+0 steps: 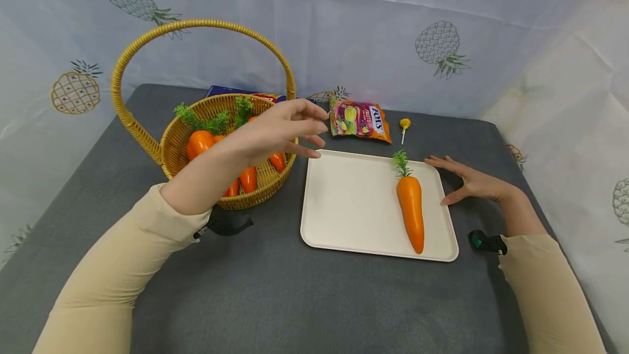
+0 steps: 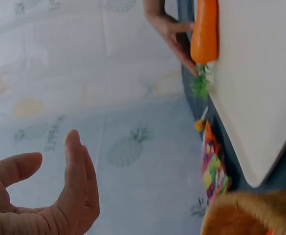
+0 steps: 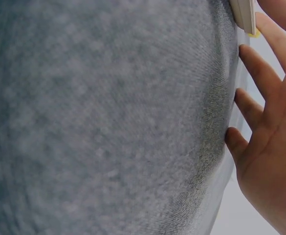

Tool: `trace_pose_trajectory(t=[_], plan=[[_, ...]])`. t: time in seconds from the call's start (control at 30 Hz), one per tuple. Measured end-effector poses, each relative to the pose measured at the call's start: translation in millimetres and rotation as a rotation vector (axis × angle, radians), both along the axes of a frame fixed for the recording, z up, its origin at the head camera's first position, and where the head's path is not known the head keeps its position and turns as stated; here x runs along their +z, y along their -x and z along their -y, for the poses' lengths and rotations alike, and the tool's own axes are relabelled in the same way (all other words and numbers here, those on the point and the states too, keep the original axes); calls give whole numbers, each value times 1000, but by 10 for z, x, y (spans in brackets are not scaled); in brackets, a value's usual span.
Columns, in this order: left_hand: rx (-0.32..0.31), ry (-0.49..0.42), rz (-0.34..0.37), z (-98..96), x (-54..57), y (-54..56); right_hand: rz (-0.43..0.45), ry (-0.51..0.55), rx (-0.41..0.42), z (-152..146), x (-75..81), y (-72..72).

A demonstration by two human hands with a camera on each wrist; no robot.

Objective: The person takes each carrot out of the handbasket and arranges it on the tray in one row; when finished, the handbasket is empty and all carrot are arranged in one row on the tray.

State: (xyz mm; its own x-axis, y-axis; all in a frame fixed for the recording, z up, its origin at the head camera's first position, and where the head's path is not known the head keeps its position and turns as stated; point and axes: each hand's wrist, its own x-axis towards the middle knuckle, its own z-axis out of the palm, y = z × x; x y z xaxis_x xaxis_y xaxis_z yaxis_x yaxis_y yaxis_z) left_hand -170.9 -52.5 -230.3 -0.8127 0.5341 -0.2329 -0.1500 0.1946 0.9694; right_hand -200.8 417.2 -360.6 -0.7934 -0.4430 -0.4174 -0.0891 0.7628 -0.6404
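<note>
My left hand [image 1: 282, 133] hovers over the right side of a wicker basket [image 1: 267, 179], thumb and fingers apart and nothing between them. Inside the basket lie several orange carrots [image 1: 200, 143] with green tops, partly hidden by my hand and forearm. On a cream tray [image 1: 349, 201] a single large carrot [image 1: 411, 212] lies lengthwise near the right side, its leafy top toward the far edge. My right hand [image 1: 474, 183] is at the tray's right edge, fingers spread and thumb at the rim. In the right wrist view its fingertips [image 3: 248, 51] come down by the grey tabletop.
Behind the tray lies a colourful Fox's candy bag [image 1: 358, 120], with a yellow lollipop [image 1: 404, 124] to its right. A blue box [image 1: 221, 90] lies behind the basket, mostly hidden. The basket's tall handle [image 1: 201, 23] arches above. Pineapple-print cloth [image 1: 344, 31] hangs behind the table.
</note>
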Motion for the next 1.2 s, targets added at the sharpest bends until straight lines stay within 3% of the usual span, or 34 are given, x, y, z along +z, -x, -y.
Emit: trace_pose_trajectory(t=[0.2,0.53,1.0,1.2], plan=[[66,33,2,246,-4,178,-4,-4,5,-6,-11,5],[213,0,68,603,7,435,-3,14,13,-1,-9,-15],[312,77,94,1074,-61,604,1,26,12,-3,-3,-12],[392,101,148,1274,-88,660,1,25,12,-3,-10,-8]])
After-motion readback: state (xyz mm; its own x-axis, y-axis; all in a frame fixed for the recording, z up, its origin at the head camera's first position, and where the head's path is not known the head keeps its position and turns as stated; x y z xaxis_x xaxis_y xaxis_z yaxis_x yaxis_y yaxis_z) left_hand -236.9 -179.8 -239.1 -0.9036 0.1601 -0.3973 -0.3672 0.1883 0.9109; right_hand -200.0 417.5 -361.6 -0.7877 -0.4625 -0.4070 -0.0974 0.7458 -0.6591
